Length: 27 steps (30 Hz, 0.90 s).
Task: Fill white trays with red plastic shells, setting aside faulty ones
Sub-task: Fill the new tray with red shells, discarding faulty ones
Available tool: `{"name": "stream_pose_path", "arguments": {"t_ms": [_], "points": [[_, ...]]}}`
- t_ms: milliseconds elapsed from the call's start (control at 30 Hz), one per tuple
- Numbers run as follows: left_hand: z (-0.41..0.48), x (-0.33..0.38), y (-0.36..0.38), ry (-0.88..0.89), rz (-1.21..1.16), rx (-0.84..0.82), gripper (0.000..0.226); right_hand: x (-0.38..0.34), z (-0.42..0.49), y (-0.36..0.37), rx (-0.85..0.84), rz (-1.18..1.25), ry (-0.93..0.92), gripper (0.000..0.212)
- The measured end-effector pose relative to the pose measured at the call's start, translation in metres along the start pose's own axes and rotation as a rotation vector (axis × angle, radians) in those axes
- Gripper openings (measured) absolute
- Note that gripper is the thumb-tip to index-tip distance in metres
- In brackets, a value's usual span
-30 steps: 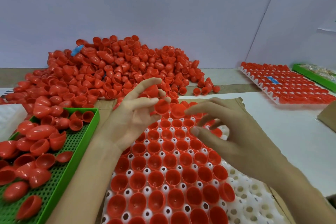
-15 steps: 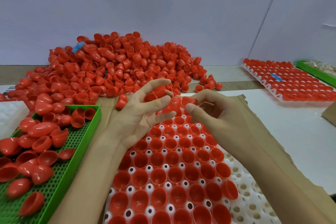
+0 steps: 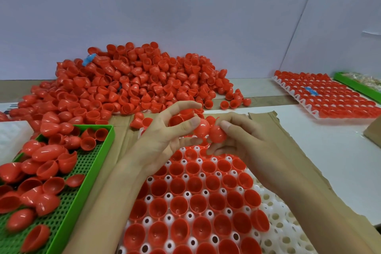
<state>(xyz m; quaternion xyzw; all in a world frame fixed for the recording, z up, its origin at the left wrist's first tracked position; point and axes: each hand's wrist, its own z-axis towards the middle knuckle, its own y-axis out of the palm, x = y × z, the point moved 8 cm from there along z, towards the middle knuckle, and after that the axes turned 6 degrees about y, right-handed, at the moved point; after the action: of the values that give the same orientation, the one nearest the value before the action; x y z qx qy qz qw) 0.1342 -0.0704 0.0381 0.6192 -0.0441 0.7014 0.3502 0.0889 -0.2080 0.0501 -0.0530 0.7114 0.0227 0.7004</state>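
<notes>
Low in the frame the white tray (image 3: 276, 218) lies on the surface. Most of its pockets hold red shells (image 3: 195, 204) mouth up, and its right edge is unfilled. Just above it, at centre, the left hand (image 3: 162, 140) has its grip curled round a cluster (image 3: 179, 118) of shells. The right hand (image 3: 247, 142) pinches a single shell (image 3: 217, 135), dome outward, touching that cluster. The shells look thin, light and glossy, stiff enough to keep shape but likely slippery. Fingertips on rim and dome, without squeezing, should serve best. Beyond, the loose pile (image 3: 134, 84) fills the upper left. A second ago the right fingers were spread, empty and apart from the left; now they are closed on the shell.
</notes>
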Motion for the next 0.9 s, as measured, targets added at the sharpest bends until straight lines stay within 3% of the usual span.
{"name": "stream_pose_path", "arguments": {"t_ms": [233,400,567,900], "points": [[0.0,0.002,0.0,0.016,-0.018,-0.018,0.033,0.004,0.001,0.007,-0.135,0.157,0.048,0.014],[0.001,0.001,-0.001,0.022,-0.018,-0.02,0.034,0.005,0.001,0.009,-0.159,0.148,0.046,0.024],[0.003,0.0,-0.004,0.048,-0.049,0.003,0.039,0.001,-0.001,0.001,-0.012,-0.033,-0.036,0.017],[0.002,0.0,-0.003,0.05,-0.036,-0.008,0.041,-0.017,-0.018,-0.004,0.15,-0.356,-0.183,0.032]]}}
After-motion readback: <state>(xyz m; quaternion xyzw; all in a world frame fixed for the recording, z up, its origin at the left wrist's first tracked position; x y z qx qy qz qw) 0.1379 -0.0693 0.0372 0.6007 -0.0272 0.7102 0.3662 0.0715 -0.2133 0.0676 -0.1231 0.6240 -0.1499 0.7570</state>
